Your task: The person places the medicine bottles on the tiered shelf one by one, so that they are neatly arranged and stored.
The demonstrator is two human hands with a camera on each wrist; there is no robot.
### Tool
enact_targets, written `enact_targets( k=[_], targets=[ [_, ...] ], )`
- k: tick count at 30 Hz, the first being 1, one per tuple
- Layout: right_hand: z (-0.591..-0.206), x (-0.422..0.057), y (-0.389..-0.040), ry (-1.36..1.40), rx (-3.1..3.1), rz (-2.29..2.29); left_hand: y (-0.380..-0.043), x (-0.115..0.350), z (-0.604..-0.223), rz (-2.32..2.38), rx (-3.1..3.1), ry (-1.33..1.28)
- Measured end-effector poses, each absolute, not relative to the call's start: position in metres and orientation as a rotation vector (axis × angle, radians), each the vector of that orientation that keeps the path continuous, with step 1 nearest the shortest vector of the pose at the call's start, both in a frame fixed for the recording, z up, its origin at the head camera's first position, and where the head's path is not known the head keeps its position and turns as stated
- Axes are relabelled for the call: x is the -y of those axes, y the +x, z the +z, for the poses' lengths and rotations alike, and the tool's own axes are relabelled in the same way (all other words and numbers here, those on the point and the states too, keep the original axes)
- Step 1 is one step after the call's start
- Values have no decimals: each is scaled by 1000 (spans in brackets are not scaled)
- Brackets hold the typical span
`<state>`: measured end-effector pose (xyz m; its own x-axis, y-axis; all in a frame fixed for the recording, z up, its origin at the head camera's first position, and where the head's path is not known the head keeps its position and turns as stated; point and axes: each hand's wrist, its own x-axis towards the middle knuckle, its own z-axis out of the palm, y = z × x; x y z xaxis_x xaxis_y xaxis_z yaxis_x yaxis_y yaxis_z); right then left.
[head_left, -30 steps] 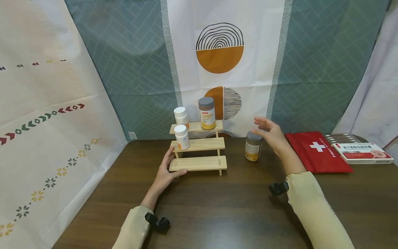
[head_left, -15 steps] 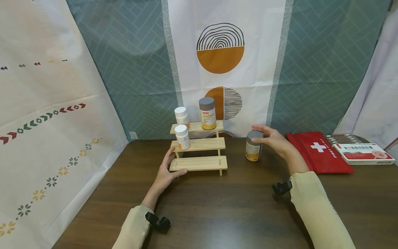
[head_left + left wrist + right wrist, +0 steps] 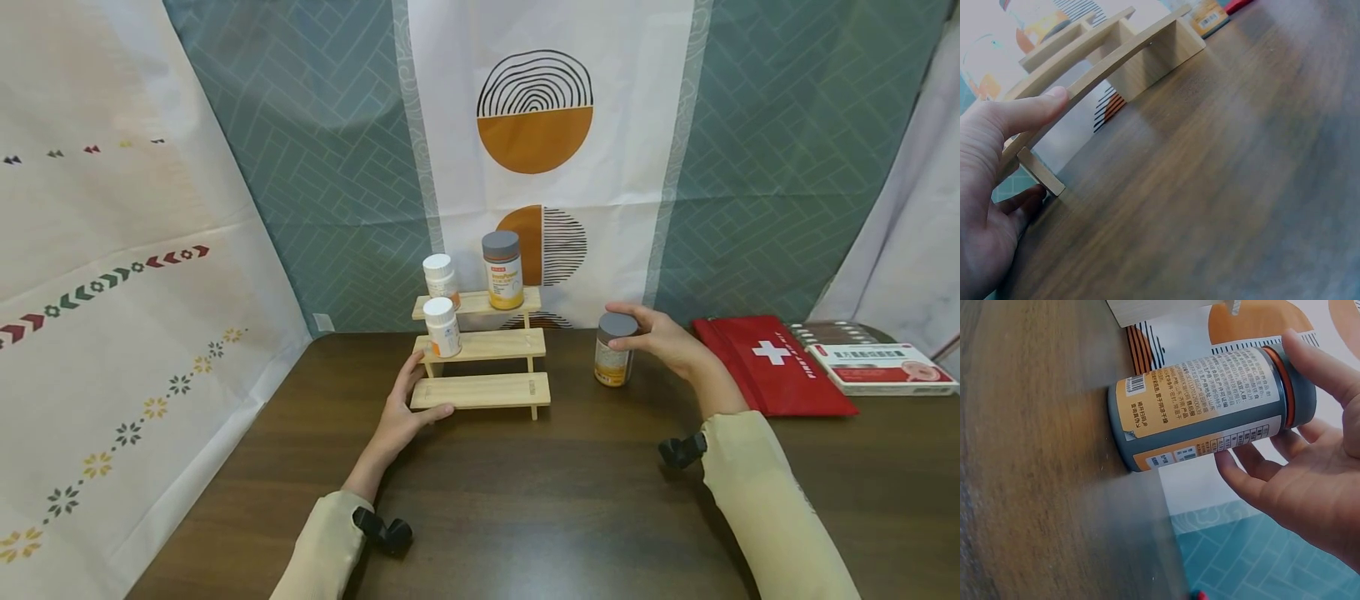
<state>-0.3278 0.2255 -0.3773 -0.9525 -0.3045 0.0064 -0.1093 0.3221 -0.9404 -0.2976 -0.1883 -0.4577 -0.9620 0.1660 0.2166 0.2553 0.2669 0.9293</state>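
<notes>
My left hand (image 3: pixel 397 417) holds the left end of a three-tier wooden display rack (image 3: pixel 487 390). In the left wrist view its thumb lies on the front edge of a shelf, with other fingers by the end leg (image 3: pixel 1041 172). My right hand (image 3: pixel 667 346) grips a grey-lidded supplement bottle (image 3: pixel 612 360) round its lid; the bottle (image 3: pixel 1204 412) stands upright on the table. On the rack's top tier are a white pill bottle (image 3: pixel 441 280) and a second grey-lidded bottle (image 3: pixel 504 275). Another white pill bottle (image 3: pixel 442 331) occupies the middle tier's left end.
Right of the right hand lies a red first aid pouch (image 3: pixel 772 362). Beside it are a white and red medicine box (image 3: pixel 881 367) and a dark item with pale marks along its edge (image 3: pixel 836 333). Fabric hangings border the brown table (image 3: pixel 540 500) at the back and left.
My right hand has lowered from above the grey-lidded bottle and closed round its lid. The left hand stays on the rack. The head view has shifted slightly.
</notes>
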Motion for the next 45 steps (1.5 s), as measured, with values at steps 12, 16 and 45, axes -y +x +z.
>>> enact_targets(
  k=[12,16,45],
  targets=[
    [-380,-227,-328,-376,-2426,-1690,-299,188,-459,-1803,2434,-428],
    [-383,-226,-327,-377,-2465,-1648,-295,189,-459,-1800,2440,-419],
    [-328,-193,-297,-359,-2743,-1827,-296,191,-458,-1776,2440,-412]
  ],
)
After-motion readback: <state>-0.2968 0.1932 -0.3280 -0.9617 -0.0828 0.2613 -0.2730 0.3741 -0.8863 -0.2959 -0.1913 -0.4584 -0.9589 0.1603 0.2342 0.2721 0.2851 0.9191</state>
